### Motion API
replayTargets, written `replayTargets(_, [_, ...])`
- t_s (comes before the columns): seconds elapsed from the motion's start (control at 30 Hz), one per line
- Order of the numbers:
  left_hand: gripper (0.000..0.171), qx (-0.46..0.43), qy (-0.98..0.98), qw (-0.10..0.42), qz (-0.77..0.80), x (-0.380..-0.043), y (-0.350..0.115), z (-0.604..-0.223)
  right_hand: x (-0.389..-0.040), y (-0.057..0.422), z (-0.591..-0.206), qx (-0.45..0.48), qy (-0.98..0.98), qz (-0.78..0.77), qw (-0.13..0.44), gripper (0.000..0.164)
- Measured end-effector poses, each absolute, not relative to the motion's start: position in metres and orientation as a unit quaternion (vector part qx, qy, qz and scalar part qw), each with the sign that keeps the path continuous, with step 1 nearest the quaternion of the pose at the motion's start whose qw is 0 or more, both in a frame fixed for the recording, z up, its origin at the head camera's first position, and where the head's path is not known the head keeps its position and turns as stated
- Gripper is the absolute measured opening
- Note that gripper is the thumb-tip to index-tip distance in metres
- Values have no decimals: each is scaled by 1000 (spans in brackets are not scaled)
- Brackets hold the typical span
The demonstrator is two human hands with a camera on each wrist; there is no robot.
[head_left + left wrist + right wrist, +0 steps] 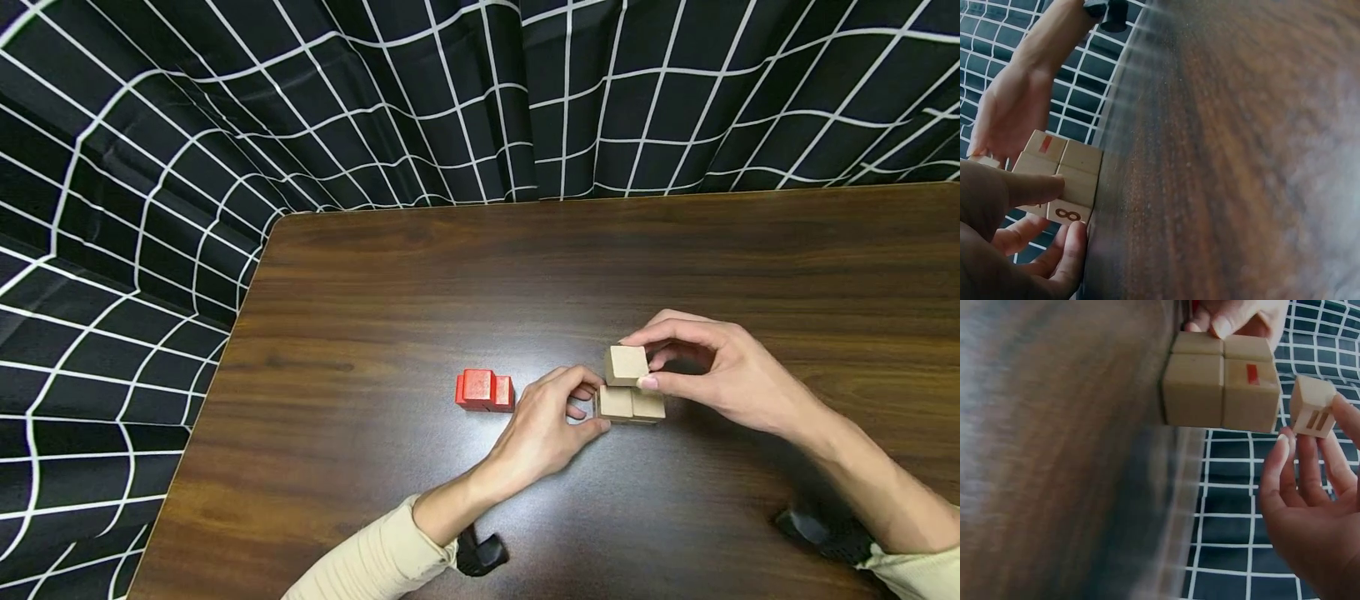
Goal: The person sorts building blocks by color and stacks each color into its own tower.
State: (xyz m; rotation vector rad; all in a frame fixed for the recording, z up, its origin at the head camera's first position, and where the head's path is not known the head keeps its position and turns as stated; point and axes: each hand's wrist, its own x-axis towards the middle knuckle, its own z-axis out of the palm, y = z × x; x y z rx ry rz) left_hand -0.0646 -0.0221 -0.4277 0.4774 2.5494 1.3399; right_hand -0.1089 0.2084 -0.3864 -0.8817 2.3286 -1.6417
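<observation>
My right hand (720, 367) pinches a wooden cube (627, 365) between thumb and fingers, just above a stack of pale wooden blocks (615, 402). Two dark bars mark one face of that cube (1314, 406) in the right wrist view. The stacked blocks (1194, 390) sit close together in two layers, one bearing a red dash. My left hand (551, 421) holds the stack's left side, thumb at the front and fingers toward the back. A numeral 8 shows on a block (1069, 213) beside its fingers in the left wrist view.
Several red blocks (483, 390) stand together on the brown wooden table (360, 317), left of my left hand. A black cloth (420, 100) with a white grid hangs behind the table and along its left side.
</observation>
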Motion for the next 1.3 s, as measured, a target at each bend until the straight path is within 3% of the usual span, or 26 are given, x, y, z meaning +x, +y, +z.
replayTargets(1.3, [38, 169, 871, 111, 447, -65, -21, -426, -87, 218, -404, -301, 787, -531, 96, 45])
